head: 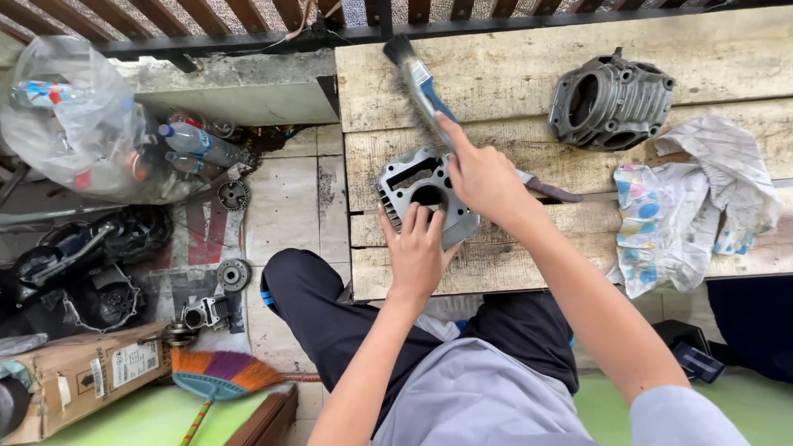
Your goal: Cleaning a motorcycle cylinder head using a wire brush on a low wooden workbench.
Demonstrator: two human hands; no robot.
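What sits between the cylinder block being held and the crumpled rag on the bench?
Head view: the right hand and a dark tool handle lie between the cylinder block and the rag.

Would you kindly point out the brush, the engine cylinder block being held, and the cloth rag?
brush [421,87], head view, on the blue-and-white handle below the bristles.
engine cylinder block [407,180], head view, on the flat grey top face beside the bore.
cloth rag [669,215], head view, on the crumpled patterned middle.

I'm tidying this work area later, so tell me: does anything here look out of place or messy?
Mostly the floor. Loose gears and dark engine parts lie scattered on the tiles left of the wooden bench, beside a bag of bottles. On the bench, a crumpled rag hangs over the edge. The cylinder block under the hands looks intact.
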